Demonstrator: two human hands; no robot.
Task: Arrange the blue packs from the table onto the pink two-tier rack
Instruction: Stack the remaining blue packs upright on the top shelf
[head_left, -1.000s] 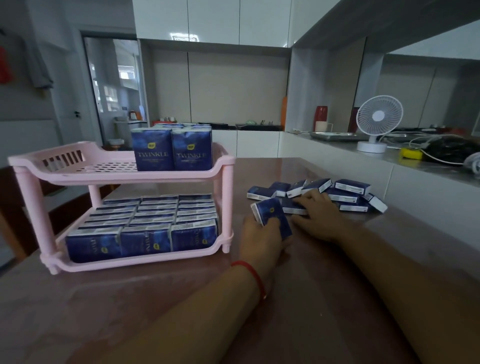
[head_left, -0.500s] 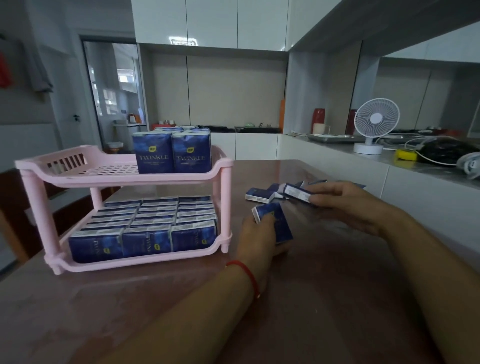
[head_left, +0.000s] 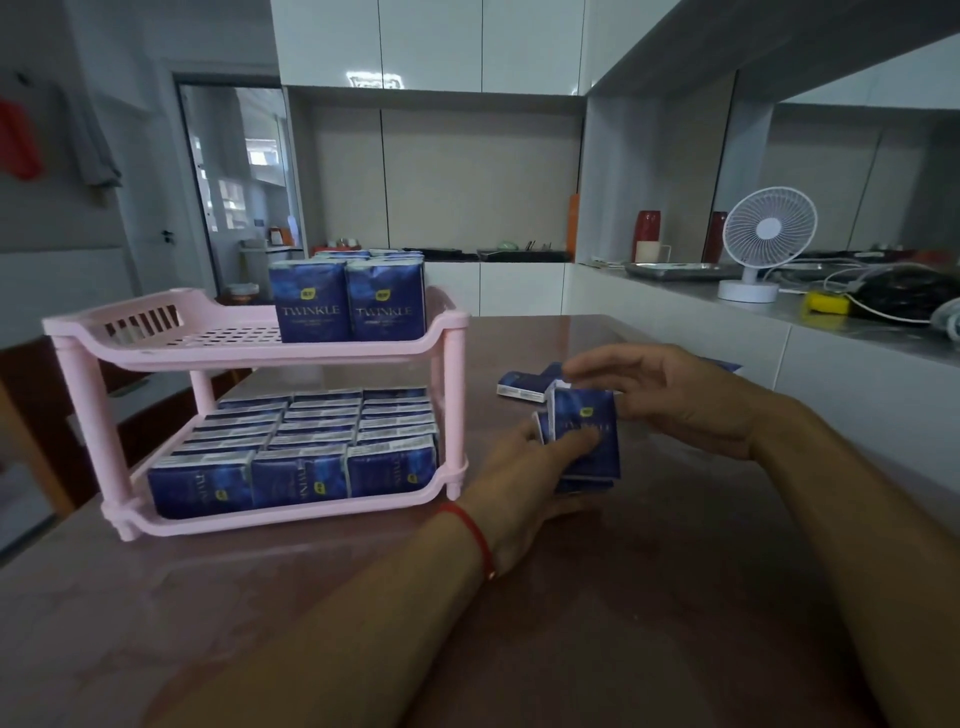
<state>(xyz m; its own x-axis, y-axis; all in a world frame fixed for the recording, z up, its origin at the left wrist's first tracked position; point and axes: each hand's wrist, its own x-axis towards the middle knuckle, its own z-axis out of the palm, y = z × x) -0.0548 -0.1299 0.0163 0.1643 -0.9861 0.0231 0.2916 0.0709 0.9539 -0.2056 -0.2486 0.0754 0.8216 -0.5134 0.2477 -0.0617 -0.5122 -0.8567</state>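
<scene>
Since the earlier frame, the right hand (head_left: 670, 400) has carried a blue pack (head_left: 586, 434) in from the loose pile and set it against the packs already gathered in the left hand (head_left: 524, 467). The left hand's grip is closed around a small stack held upright, thumb pressed on the front face of the nearest pack; how many packs lie behind it cannot be told. The right hand's fingers are curled loosely over the top and far edge of the same stack, steadying it more than clamping it. A few loose packs (head_left: 522, 387) remain flat on the table (head_left: 649, 597) just beyond the hands, partly hidden by them.

The pink two-tier rack (head_left: 249, 353) stands to the left of the stack, well apart from it. Its lower tier (head_left: 291, 512) appears full of packs laid in rows; its upper tier (head_left: 223, 338) carries standing packs (head_left: 348, 301) only at its right end, with bare perforated floor to their left. The held stack's long axis is vertical, matching the standing packs above. The left hand is the nearer to the rack, so the coming move probably runs leftward and upward to the upper tier, over its raised rim.
</scene>
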